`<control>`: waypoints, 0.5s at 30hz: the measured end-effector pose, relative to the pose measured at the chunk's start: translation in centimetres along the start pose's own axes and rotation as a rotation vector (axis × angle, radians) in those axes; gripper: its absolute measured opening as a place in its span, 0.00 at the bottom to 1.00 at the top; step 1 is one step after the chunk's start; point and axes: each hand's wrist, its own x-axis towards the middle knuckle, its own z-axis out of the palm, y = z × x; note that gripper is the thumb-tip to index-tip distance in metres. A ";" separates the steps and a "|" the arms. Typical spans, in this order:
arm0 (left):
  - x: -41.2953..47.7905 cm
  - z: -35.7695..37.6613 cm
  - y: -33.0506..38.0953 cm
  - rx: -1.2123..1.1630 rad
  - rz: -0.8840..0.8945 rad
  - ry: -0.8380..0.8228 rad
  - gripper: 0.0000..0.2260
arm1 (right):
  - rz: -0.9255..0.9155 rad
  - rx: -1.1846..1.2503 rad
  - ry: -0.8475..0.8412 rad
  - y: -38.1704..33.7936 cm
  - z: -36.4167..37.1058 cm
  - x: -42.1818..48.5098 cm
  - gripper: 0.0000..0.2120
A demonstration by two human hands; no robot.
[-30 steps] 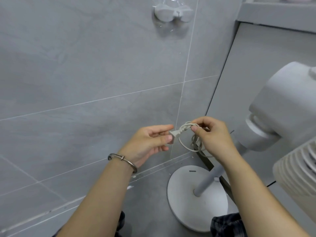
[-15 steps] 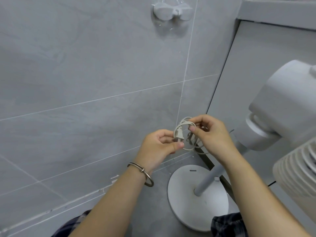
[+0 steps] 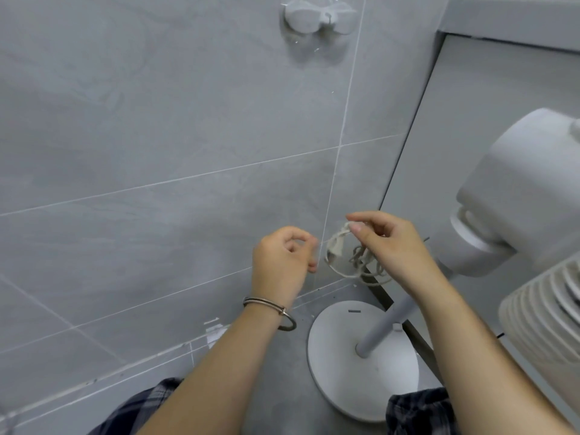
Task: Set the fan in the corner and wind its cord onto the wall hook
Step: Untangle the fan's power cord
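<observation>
Well below the wall hook [image 3: 320, 18], right hand [image 3: 392, 243] pinches coiled cord [image 3: 336, 246], left hand [image 3: 279, 262] curled empty

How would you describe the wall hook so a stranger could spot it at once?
Start at the grey tiled wall left of the fan. Near the picture's top edge, just left of the vertical grout line, sits the wall hook. It is the only two-lobed white fitting stuck to the tiles.
</observation>
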 end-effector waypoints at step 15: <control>0.4 -2.4 0.6 -0.180 -0.357 -0.620 0.09 | -0.019 0.149 -0.023 -0.3 1.8 -0.7 0.12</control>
